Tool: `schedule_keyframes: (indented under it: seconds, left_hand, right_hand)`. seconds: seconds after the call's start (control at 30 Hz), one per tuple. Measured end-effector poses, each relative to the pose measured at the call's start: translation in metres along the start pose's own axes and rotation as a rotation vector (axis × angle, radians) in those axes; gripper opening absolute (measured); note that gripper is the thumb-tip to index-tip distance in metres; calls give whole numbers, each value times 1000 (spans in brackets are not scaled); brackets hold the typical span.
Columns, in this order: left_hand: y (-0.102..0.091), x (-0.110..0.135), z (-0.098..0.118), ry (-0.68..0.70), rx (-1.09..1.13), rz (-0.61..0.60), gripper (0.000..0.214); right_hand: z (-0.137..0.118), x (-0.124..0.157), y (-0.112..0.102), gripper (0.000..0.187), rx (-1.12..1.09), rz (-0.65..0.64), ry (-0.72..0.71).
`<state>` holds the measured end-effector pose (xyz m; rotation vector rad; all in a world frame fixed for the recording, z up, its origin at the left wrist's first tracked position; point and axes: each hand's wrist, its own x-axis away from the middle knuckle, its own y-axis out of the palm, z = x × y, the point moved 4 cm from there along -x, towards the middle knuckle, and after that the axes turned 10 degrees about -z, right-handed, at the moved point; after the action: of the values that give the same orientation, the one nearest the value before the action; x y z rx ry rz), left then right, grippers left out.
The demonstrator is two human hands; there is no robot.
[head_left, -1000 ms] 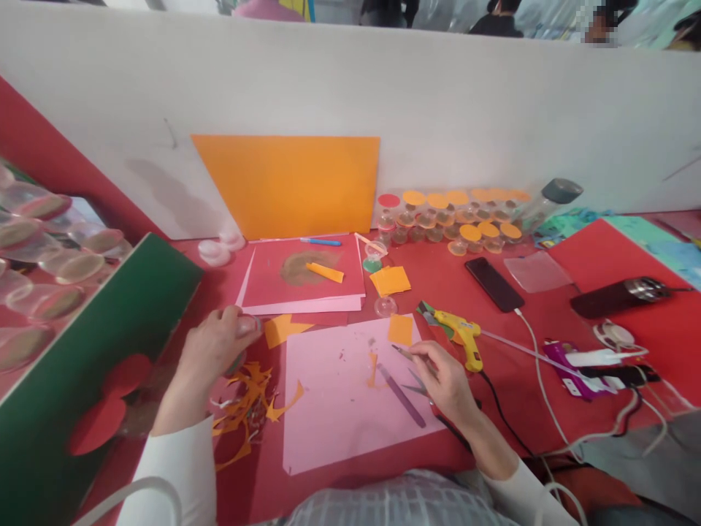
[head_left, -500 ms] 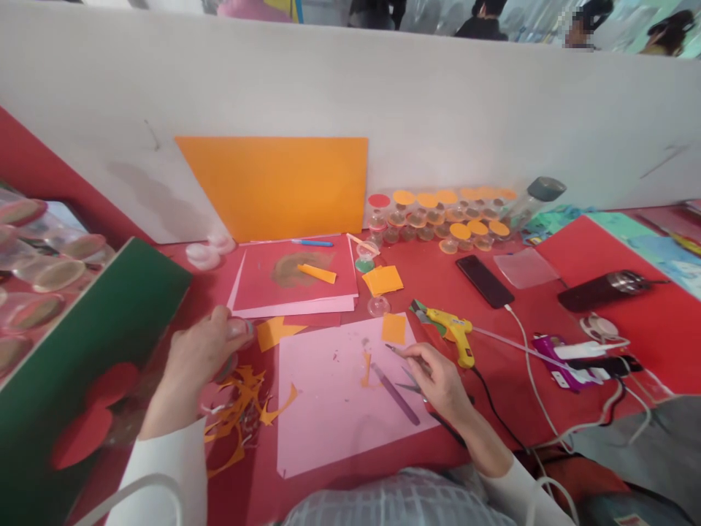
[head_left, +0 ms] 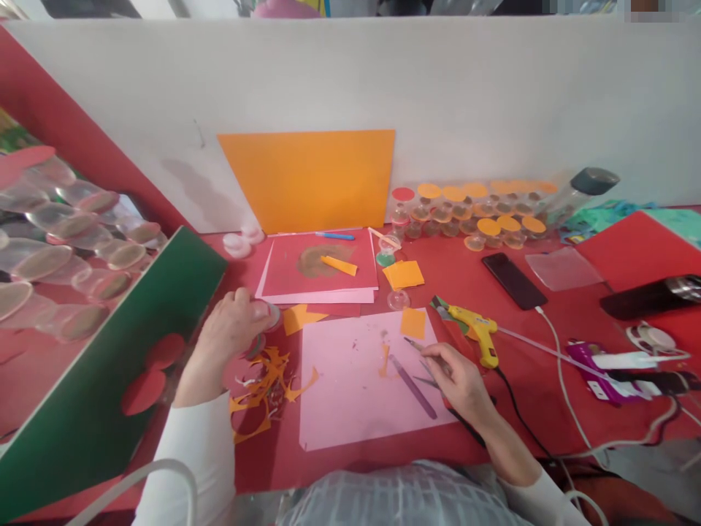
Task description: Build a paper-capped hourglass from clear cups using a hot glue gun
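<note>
At the left of the mat, my left hand (head_left: 230, 329) closes its fingers on a small clear round cup (head_left: 269, 313), partly hidden by the hand. A second round clear piece (head_left: 255, 345) lies just below it. My right hand (head_left: 457, 376), over the right part of a pink sheet (head_left: 339, 409), pinches a slim pencil-like tool (head_left: 415, 344) pointing left. Scissors (head_left: 426, 381) lie partly under that hand. Near its fingers are a purple pen-shaped tool (head_left: 415, 389), an orange paper square (head_left: 413, 323) and a thin orange scrap (head_left: 384, 358).
Orange offcuts (head_left: 268, 383) are heaped beside the pink sheet. A yellow glue gun (head_left: 474, 329) with a cord lies right, near a phone (head_left: 513, 281). Clear hourglass-shaped pieces with orange discs (head_left: 489, 226) line the wall. A green board (head_left: 109, 387) stands left.
The view has turned a little left and down, so the table appears shifted right. Both hands keep their places over the table, with the same things in them.
</note>
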<state>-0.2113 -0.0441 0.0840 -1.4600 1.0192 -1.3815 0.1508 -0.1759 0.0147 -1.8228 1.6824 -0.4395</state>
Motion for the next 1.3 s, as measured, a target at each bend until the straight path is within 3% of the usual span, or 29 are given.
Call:
schedule_keyframes:
  seconds: [0.23, 0.47, 0.83, 1.3]
  left_hand:
    - [1, 6, -4, -7, 75, 53, 34]
    - [2, 7, -1, -29, 53, -45, 34]
    - [8, -2, -2, 32, 17, -1, 46]
    - [-1, 2, 4, -12, -45, -8, 32]
  right_hand:
    - [1, 5, 3, 18, -14, -9, -2]
    - [1, 7, 7, 17, -15, -9, -41]
    - [2, 8, 8, 17, -79, -61, 72]
    - [1, 9, 6, 15, -71, -39, 31]
